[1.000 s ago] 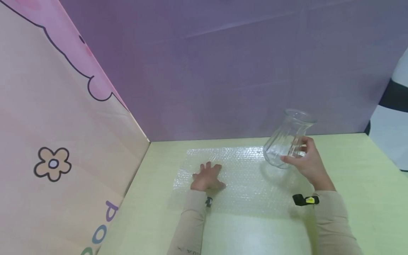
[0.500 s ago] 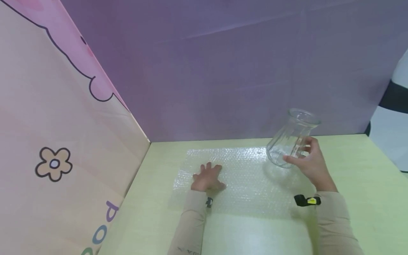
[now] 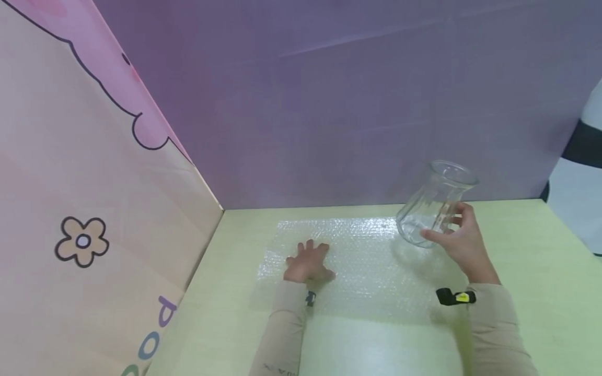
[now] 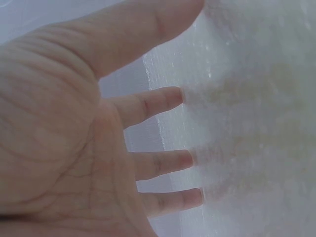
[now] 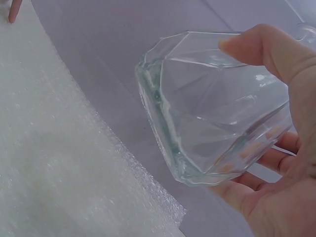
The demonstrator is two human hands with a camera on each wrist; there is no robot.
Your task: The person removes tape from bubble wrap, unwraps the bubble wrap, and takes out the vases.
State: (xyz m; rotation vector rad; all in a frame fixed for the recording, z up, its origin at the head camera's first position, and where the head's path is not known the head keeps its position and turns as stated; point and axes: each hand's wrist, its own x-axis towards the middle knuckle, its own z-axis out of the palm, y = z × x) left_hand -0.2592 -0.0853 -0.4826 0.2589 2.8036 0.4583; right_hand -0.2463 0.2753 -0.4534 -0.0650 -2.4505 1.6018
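Note:
A clear glass vase (image 3: 425,214) with a faceted body and flared rim leans to the right above the right part of a bubble wrap sheet (image 3: 362,271). My right hand (image 3: 463,245) grips its body from the right, thumb on the near side and fingers behind. In the right wrist view the thick base of the vase (image 5: 197,118) is off the surface. My left hand (image 3: 308,262) rests with spread fingers on the left part of the sheet. The left wrist view shows straight fingers (image 4: 153,106) with their tips touching the bubble wrap (image 4: 256,128).
The sheet lies on a pale yellow-green table (image 3: 244,230). A purple backdrop (image 3: 320,130) rises behind the table's far edge. A light panel (image 3: 117,198) with a printed flower stands along the left side, and a black-and-white printed panel (image 3: 578,198) at the right.
The right hand and the vase have shifted slightly to the right. The left hand stays at the same place on the bubble wrap.

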